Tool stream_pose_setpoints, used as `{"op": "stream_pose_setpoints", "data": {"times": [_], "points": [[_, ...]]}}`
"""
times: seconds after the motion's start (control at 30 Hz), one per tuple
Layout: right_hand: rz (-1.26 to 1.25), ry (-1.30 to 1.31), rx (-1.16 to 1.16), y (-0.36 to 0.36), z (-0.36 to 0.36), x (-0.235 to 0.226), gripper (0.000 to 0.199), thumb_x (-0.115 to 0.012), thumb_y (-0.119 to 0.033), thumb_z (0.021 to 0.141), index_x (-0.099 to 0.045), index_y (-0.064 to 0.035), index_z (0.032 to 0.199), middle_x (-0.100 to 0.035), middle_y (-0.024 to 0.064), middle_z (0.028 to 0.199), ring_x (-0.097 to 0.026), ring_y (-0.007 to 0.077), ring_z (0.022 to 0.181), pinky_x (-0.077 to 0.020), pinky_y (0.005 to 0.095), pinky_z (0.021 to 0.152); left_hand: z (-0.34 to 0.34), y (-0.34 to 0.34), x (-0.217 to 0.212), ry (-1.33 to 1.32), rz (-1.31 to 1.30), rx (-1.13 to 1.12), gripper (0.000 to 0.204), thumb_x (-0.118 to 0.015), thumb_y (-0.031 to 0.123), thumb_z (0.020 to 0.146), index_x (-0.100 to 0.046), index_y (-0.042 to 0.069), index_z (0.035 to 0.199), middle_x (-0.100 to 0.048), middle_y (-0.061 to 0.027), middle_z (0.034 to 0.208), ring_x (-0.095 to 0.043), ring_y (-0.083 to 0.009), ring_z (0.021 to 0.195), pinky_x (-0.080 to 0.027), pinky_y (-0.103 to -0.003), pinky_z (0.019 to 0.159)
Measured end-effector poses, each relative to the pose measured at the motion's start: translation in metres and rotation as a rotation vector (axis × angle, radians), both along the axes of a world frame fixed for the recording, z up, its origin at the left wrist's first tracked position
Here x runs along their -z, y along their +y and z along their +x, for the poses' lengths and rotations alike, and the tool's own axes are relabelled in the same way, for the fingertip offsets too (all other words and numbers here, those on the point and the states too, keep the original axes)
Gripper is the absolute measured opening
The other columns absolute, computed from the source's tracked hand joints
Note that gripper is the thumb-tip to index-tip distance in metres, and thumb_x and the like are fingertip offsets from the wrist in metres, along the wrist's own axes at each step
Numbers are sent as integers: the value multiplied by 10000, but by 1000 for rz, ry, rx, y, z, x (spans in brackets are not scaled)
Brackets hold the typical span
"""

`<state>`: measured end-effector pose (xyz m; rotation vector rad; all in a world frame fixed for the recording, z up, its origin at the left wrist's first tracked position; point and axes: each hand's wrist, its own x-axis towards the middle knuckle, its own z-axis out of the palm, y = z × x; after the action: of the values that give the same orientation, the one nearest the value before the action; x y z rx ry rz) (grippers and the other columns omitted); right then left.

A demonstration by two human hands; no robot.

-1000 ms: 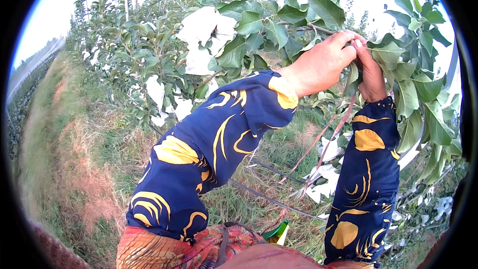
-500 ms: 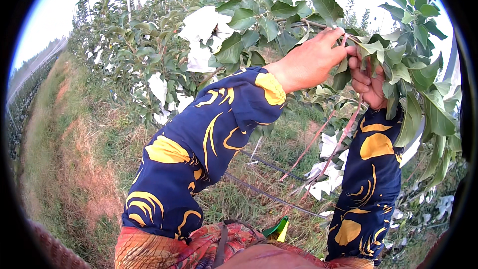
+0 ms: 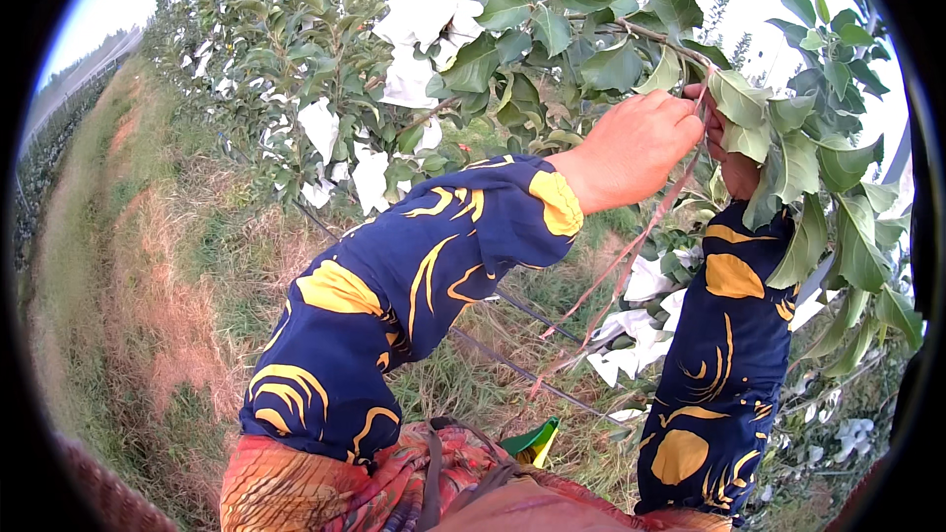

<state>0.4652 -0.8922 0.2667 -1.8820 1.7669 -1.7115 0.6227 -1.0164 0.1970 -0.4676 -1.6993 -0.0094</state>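
Observation:
A leafy tree branch [image 3: 658, 36] arches over to the right, with a faded pink flat twine [image 3: 650, 227] hung on it and trailing down toward the ground. My left hand [image 3: 636, 150] is closed just below the branch, its fingers pinching the twine. Opposite it, my right hand [image 3: 734, 153] reaches up with bent fingers on the same twine, close to the left fingertips. Large green leaves [image 3: 793, 163] cover part of the right hand. Dark blue sleeves with yellow patterns cover both forearms.
White bags [image 3: 419, 30] hang among the leaves at left, and more white bags [image 3: 631, 345] lie low between my arms. Dark lines [image 3: 527, 369] run near the ground. A green and yellow object [image 3: 532, 441] sits by my waist. A grassy strip [image 3: 138, 286] stretches along the left.
My left hand has come down from the top of the branch to just beneath it, with the twine in its fingers. The right hand stays near the branch. The view has shifted slightly.

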Motion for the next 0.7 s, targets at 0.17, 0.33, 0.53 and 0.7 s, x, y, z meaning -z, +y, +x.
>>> {"op": "stream_pose_setpoints", "data": {"times": [0.17, 0.33, 0.53, 0.7], "points": [[92, -294, -361, -20, -1, 15, 392, -548, -253, 910, -514, 36, 1173, -599, 31, 862, -566, 62, 676, -501, 173, 568, 7, -2, 23, -126, 47, -61, 210, -572, 28, 711, -507, 25, 910, -562, -120, 984, -545, -310, 881, -467, -378, 747], [222, -297, -706, -9, -12, -11, 439, -504, -203, 928, -409, 35, 1285, -553, 141, 1169, -593, 181, 968, -529, 265, 812, 6, 1, 12, -29, 22, -58, 191, -583, -3, 715, -530, 32, 895, -564, -104, 969, -541, -302, 887, -464, -384, 754], [166, -279, -853, -18, -4, 3, 604, -557, -327, 875, -363, 33, 1320, -472, 180, 1283, -529, 281, 1122, -446, 379, 964, 9, 3, 19, -75, 40, -193, 177, -593, -2, 715, -552, 47, 881, -573, -73, 947, -548, -280, 863, -473, -373, 714], [5, -187, -614, -16, 7, 5, 636, -641, -337, 825, -418, 47, 1280, -536, 161, 1206, -560, 240, 1074, -471, 355, 928, 6, 16, 19, -19, -2, -193, 157, -601, 22, 724, -569, 53, 874, -584, -64, 930, -563, -272, 837, -481, -360, 695]]}}
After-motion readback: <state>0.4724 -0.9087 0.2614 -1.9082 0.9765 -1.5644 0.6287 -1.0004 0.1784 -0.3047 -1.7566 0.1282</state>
